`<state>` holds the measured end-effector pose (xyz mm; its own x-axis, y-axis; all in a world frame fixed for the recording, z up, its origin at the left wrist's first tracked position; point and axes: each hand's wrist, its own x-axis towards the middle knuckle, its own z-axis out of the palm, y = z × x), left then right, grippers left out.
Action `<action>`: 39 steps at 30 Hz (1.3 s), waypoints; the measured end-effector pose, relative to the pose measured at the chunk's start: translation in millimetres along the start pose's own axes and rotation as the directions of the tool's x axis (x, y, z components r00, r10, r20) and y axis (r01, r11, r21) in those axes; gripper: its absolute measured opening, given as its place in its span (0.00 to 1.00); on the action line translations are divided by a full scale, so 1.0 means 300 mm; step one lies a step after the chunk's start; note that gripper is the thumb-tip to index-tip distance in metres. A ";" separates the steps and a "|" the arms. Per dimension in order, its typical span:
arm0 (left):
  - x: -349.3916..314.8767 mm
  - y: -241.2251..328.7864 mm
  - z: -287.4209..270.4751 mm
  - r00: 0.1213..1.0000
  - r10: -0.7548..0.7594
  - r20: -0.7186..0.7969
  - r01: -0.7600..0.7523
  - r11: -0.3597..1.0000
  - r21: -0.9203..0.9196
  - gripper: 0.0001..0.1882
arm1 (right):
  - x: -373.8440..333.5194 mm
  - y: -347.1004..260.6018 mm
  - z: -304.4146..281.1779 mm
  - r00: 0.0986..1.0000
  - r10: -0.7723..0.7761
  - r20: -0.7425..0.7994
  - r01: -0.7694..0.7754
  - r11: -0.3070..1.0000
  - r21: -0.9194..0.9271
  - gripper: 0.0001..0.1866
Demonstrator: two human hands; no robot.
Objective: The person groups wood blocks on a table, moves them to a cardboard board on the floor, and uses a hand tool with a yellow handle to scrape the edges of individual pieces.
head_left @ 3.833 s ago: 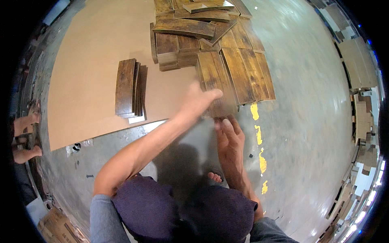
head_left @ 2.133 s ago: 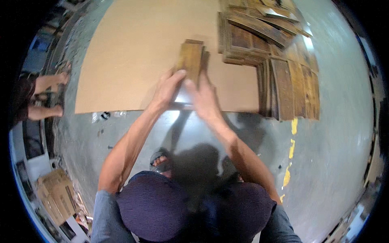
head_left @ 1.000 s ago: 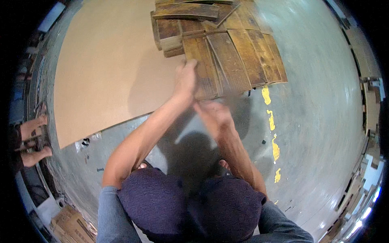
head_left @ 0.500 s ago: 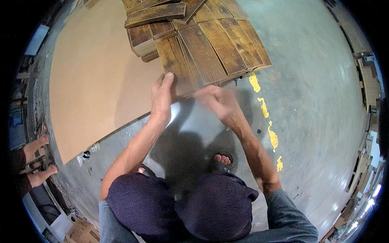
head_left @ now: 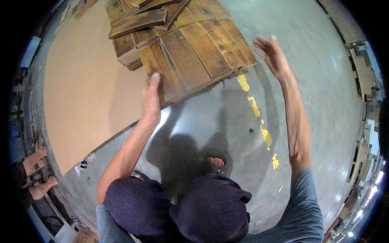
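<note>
Brown, wood-grained planks (head_left: 184,56) lie side by side in a stacked block at the top centre. At the block's near left corner, my left hand (head_left: 150,99) grips the outermost plank (head_left: 153,60) by its side, thumb resting on the top face. The other fingers are mostly hidden along the plank's edge. My right hand (head_left: 272,56) is raised to the right of the block, apart from it and holding nothing, with its fingers spread. Several loose planks (head_left: 137,22) lie tilted across the back of the block.
A large tan board (head_left: 81,93) lies flat at the left, partly beneath the planks. Yellow paint marks (head_left: 254,107) run along the grey floor (head_left: 316,113). Another person's bare feet (head_left: 43,187) show at the far left. Stacked cardboard (head_left: 364,77) lines the right rim.
My right hand has swung from the block's near edge out to the right and farther away, fingers spreading. My left hand stays on the plank. The whole view has shifted slightly.
</note>
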<state>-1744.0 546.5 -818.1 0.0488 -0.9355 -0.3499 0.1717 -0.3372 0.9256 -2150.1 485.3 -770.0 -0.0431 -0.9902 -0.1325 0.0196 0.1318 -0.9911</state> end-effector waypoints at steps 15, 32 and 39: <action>0.062 -0.004 0.056 0.989 0.018 -0.148 -0.029 0.997 -0.073 0.25 | 0.107 0.046 0.167 0.917 0.329 0.225 -0.336 0.942 -0.005 0.46; -0.016 0.000 -0.087 0.995 0.096 -0.010 -0.094 0.989 0.117 0.52 | -0.520 0.074 0.409 0.962 -0.086 0.258 0.158 0.948 -0.275 0.12; -0.074 0.037 -0.051 0.975 0.178 0.132 -0.199 0.965 0.169 0.52 | -0.415 0.103 0.626 0.906 -0.274 0.321 0.393 0.826 -0.405 0.12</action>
<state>-1728.1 565.1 -802.2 -0.0515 -0.9862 -0.1574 -0.0099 -0.1571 0.9875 -1956.6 604.1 -781.6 0.2764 -0.9483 0.1562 -0.4051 -0.2624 -0.8758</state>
